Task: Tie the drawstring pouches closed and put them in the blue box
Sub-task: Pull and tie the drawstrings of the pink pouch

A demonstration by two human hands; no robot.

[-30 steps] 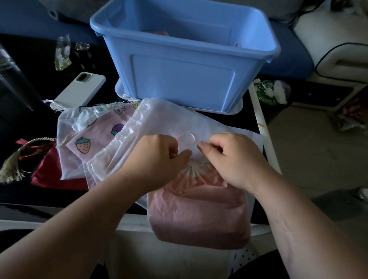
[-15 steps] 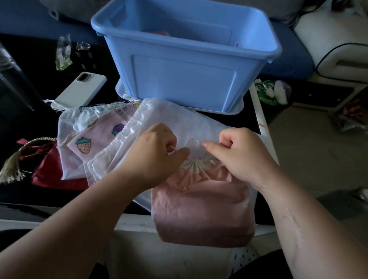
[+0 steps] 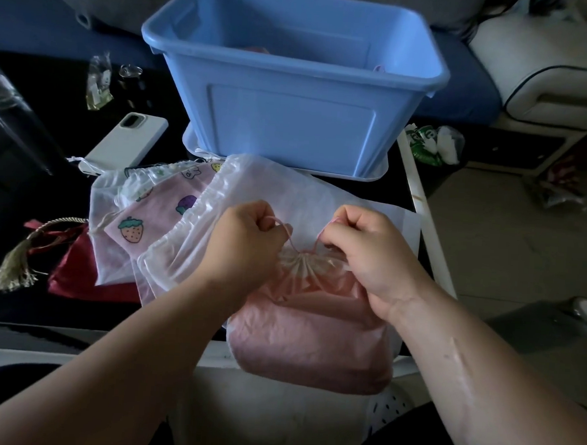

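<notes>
A pink drawstring pouch (image 3: 312,337) lies at the table's front edge, its mouth gathered into pleats. My left hand (image 3: 246,243) pinches one end of its thin pink drawstring (image 3: 289,237), and my right hand (image 3: 369,251) pinches the other end. The two strands cross just above the gathered mouth. Under it lies a white sheer pouch (image 3: 287,194), and to the left a strawberry-print pouch (image 3: 154,220) and a red pouch (image 3: 72,270) with a tassel. The blue box (image 3: 291,119) stands behind them with a bit of pink showing inside.
A white phone (image 3: 127,141) lies left of the box on the dark table (image 3: 22,309). A small clear packet (image 3: 98,83) sits further back. The table's right edge (image 3: 426,223) runs close to my right hand; crumpled wrappers (image 3: 431,144) lie beyond it.
The loop of string between my hands has closed up. Both hands pulled slightly apart and drew the strands tight over the gathered mouth.
</notes>
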